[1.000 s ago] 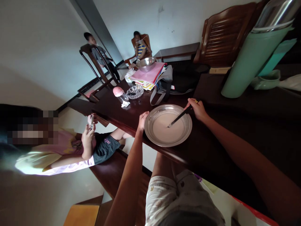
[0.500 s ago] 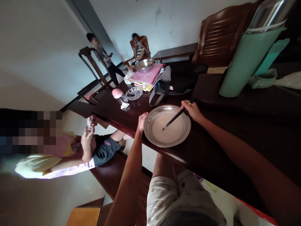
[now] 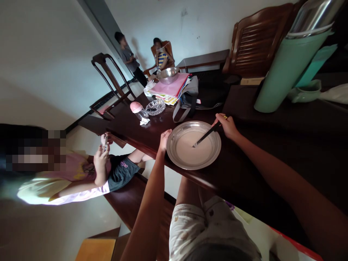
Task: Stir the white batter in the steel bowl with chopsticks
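Observation:
A round metal plate (image 3: 178, 161) holding pale liquid rests near the edge of a dark wooden table (image 3: 272, 145). My left hand (image 3: 164, 139) presses against the plate's left rim, fingers closed on it. My right hand (image 3: 228, 125) is closed round dark chopsticks (image 3: 206, 135) at the plate's far right rim. Their tips dip into the pale liquid near the plate's middle.
A tall green flask (image 3: 285, 65) stands at the right. Further along the table are a grey bag (image 3: 187, 98), a pink book stack (image 3: 171, 88) with a metal bowl (image 3: 168, 74), a glass ashtray (image 3: 156, 107) and a pink-capped bottle (image 3: 137, 108). A seated person holds a phone (image 3: 104, 143); two people stand or sit beyond.
The chopstick tips swept left across the liquid and then back to the right. The standing person at the back walked to the right, away from the chair.

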{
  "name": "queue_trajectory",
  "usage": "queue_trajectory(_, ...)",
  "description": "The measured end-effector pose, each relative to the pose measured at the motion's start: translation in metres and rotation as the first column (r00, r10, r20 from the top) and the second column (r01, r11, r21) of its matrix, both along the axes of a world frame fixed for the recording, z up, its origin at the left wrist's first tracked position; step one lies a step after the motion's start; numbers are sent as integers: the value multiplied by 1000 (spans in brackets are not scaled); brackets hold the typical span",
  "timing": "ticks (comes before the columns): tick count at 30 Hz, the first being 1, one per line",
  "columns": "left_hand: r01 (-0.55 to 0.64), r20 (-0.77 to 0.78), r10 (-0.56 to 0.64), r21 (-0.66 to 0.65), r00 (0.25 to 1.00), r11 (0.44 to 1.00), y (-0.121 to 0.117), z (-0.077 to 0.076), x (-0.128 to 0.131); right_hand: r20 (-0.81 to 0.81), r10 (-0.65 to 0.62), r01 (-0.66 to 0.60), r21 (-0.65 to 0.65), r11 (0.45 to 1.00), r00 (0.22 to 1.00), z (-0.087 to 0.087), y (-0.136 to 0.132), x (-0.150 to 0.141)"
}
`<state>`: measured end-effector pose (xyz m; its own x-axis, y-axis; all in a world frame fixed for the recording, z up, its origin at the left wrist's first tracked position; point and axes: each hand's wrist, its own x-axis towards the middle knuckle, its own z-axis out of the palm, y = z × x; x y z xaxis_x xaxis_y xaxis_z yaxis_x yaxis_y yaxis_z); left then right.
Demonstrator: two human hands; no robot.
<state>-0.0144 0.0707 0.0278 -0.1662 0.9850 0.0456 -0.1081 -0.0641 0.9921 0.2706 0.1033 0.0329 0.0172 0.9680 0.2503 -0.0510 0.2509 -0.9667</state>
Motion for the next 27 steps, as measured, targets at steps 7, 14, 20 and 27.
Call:
queue_trajectory(7, 5, -10, -5, 10, 1000, 1000, 1, 0, 0, -1, 35, -35, 45, 998, 999, -3, 1, -1)
queue_trajectory(14, 5, -18, -5, 21, 1000, 1000, 1, 1, 0, 51, 92, -93, 25, 995, 995, -1, 0, -2)
queue_trajectory(20, -5, -10, 5, 13, 1000, 1000, 0, 1, 1, -8, 13, -13, 9, 1000, 1000, -2, 1, -1)
queue_trajectory(27, -7, 1, 7, 2, 1000, 1000, -2, 2, 2, 13, -5, 4, 20, 1000, 1000, -2, 1, -1)
